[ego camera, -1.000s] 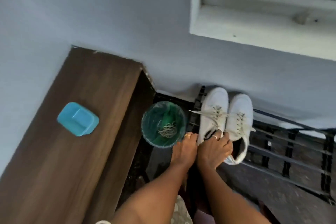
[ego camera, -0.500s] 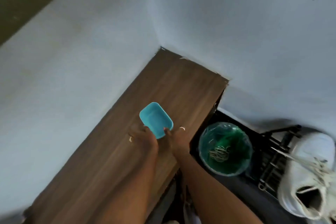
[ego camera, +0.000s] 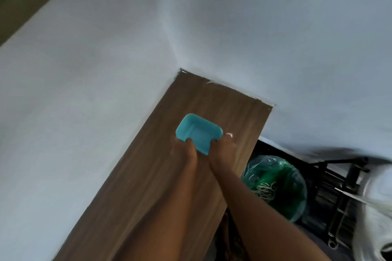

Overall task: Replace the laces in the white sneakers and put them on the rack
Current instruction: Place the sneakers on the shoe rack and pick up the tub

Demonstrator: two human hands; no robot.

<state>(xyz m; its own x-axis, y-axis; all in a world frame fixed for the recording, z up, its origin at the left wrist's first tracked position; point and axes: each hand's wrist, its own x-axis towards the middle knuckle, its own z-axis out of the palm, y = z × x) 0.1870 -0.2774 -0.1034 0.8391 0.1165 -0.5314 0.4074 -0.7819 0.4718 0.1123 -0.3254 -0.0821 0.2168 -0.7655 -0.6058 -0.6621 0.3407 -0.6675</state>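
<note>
L hand, R hand now gripping tray, fingers far from sneaker

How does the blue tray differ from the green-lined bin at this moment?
The blue tray is rectangular and small; the green-lined bin is round and larger. The tray is over the wooden counter, gripped by the left hand and right hand; the bin stands lower, beside the counter, untouched. The tray's visible inside looks empty; the bin holds a pale tangle of cord. Both are open-topped containers.
</note>
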